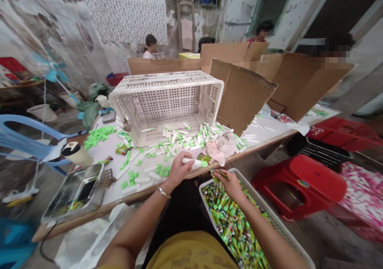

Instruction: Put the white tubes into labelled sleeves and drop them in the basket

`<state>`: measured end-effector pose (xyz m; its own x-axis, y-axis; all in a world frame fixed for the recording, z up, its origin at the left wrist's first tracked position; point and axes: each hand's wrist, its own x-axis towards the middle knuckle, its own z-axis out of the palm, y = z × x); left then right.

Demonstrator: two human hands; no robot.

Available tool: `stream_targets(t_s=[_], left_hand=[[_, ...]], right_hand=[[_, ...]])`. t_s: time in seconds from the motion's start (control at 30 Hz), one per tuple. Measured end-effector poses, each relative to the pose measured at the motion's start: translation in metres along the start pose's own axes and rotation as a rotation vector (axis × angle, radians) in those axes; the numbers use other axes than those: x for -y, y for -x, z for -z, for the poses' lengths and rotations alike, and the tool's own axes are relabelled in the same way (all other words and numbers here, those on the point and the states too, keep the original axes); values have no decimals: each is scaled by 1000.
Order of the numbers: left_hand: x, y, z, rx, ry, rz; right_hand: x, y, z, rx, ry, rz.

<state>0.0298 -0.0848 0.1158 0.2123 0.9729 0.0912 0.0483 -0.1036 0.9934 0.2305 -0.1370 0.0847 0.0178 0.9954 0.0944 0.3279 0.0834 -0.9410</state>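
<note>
Head view looks down on the person's left hand [178,171] closed in a narrow grip around a white plastic tube with a green cap [194,163], held just above the edge of a white-topped wooden table [89,217]. A metal bangle [163,192] circles that wrist. The right hand [230,186] is just beside it, pinching a green-and-yellow printed tube [218,175] between its fingers, though the hand partly hides the tube. Below the right hand, a white plastic basket [248,183] is heaped with many similar green-and-yellow tubes [233,221].

Loose white tubes [173,140] and small green caps [131,179] are scattered across the tabletop, and more green caps form a pile [98,137] toward the left. A crumpled pink cloth [218,147] lies near the hands. Behind the scattered tubes, a large white perforated plastic crate [166,101] lies on its side, and brown cardboard sheets [242,93] stand upright beyond it. A steel tray [73,191] sits at the left end of the table, tilted over its edge. A red plastic stool [299,185] stands on the floor to the right. Farther back, other people [149,47] sit behind the cardboard
</note>
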Motion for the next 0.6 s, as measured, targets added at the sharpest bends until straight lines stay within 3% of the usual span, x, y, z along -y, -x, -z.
stream_targets(t_s=[0.2,0.37,0.6], left_hand=[[-17,-4,-3,102,-151,-112],[-26,-8,-3,280,-316,-183],[-14,-13,-10,372,-358,-162]], right_hand=[[6,-1,3,47,16,11],[3,-2,3,93,-5,-26],[22,-2,3,250,-136,-176]])
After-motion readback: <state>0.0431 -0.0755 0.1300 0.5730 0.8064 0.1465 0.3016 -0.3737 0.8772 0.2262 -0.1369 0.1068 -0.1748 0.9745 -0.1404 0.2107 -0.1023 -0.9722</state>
